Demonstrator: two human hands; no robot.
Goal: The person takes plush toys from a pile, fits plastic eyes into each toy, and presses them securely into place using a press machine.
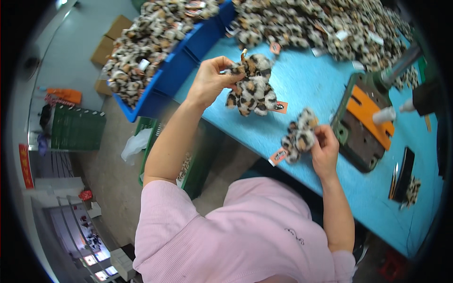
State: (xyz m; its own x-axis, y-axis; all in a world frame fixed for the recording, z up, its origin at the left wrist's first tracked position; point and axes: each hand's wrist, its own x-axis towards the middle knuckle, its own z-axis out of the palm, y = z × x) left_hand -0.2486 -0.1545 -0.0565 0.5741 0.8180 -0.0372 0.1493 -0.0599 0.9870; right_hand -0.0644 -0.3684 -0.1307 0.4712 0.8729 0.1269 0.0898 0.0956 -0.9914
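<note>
Between the fingers of my left hand (212,81) is a small spotted plush toy (255,89) in white, black and tan, pinched near its head. An orange tag (280,107) hangs from its side, and a small loop sticks up at its top. Closer to the table's front edge, my right hand (325,148) grips a second spotted plush toy (299,137) by its side. That one also carries an orange-and-white tag (278,156). Both toys are held over the blue tabletop (226,125).
A blue bin (165,78) heaped with spotted plush stands left. More plush toys (311,33) pile along the table's far side. To the right is a green press machine (363,122) with an orange plate, near a black strip-shaped object (403,174). A green crate (203,160) sits below the edge.
</note>
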